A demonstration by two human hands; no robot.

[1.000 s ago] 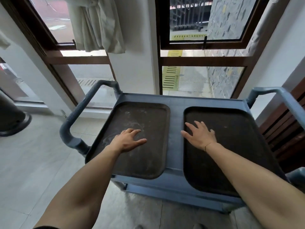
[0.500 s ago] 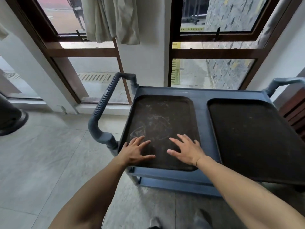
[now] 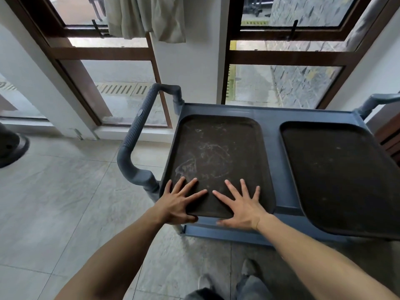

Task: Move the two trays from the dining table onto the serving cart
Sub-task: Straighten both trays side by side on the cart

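Observation:
Two dark brown trays lie side by side on top of the blue-grey serving cart (image 3: 271, 161). The left tray (image 3: 216, 148) is scuffed with pale marks. The right tray (image 3: 337, 178) juts out past the cart's near edge. My left hand (image 3: 178, 203) rests on the left tray's near left corner, fingers spread on top and thumb hooked around the rim. My right hand (image 3: 240, 207) lies on the same tray's near edge, fingers spread on top and thumb down at the rim.
The cart's ribbed left handle (image 3: 138, 126) sticks out over the tiled floor (image 3: 65, 191). Tall wood-framed windows (image 3: 112, 55) and a white pillar stand just behind the cart. A dark round base (image 3: 10, 146) sits at far left. My feet show below.
My right hand has left the right tray and joined my left hand on the left tray. Both hands slid back to its near edge, and my view shifted left and down.

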